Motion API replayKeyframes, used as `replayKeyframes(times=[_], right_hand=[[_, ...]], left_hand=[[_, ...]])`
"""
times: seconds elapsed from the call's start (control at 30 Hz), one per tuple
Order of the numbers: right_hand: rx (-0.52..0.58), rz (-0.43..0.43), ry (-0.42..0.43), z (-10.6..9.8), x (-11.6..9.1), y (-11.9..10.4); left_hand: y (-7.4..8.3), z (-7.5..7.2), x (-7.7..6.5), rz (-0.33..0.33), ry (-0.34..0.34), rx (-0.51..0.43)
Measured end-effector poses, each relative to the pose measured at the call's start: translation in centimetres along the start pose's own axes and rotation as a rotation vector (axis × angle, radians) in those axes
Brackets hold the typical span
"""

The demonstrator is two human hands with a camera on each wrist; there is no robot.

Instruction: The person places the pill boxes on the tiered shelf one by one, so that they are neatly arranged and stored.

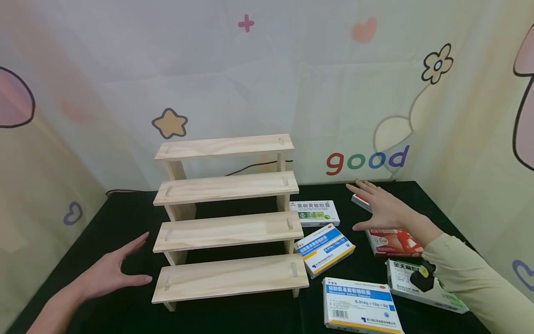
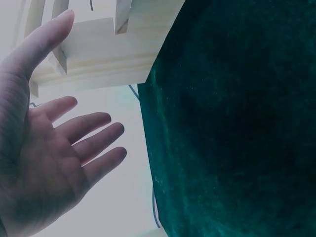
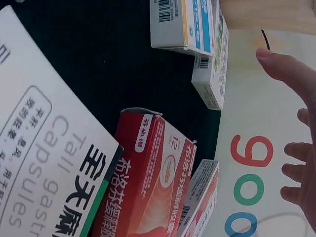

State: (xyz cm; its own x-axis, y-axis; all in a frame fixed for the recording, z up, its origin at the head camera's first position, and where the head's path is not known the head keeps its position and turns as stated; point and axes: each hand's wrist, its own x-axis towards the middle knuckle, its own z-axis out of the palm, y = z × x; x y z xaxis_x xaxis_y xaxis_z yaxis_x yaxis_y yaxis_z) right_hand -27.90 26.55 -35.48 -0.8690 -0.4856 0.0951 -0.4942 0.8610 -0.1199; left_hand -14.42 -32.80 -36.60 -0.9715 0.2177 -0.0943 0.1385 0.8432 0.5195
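Observation:
My left hand (image 1: 106,273) is held beside the left side of a stepped wooden rack (image 1: 229,278), thumb spread from the fingers, nothing in it. In the left wrist view its palm and spread fingers show. My right hand (image 1: 385,208) hovers with fingers extended over the back right of the table, holding nothing. Below it are a red medicine box (image 1: 394,243) and a box (image 1: 360,203) partly hidden by the hand. Under the right forearm lies a white and green capsule box (image 1: 417,283), partly covered by the sleeve.
Two blue-and-white capsule boxes, one at the front (image 1: 360,304) and one by the rack (image 1: 324,249), lie right of it. Behind them is a white and green box (image 1: 314,213). A black cloth (image 1: 125,222) covers the table; a printed curtain (image 1: 233,83) hangs behind.

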Motion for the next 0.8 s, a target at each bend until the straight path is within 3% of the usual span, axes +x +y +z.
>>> replayKeyframes(times=[0.27, 0.47, 0.8], right_hand=[[0.051, -0.01, -0.02, 0.1, 0.3, -1.2], [0.099, -0.003, -0.021, 0.4, 0.6, -1.7], [0.264, -0.052, -0.053, 1.4, 0.5, -2.4]], left_hand=[[-0.1, 0.5, -0.1, 0.002, -0.079, -0.079], [-0.1, 0.8, -0.2, 0.016, -0.098, -0.116], [-0.8, 1.5, -0.3, 0.043, -0.163, -0.204]])
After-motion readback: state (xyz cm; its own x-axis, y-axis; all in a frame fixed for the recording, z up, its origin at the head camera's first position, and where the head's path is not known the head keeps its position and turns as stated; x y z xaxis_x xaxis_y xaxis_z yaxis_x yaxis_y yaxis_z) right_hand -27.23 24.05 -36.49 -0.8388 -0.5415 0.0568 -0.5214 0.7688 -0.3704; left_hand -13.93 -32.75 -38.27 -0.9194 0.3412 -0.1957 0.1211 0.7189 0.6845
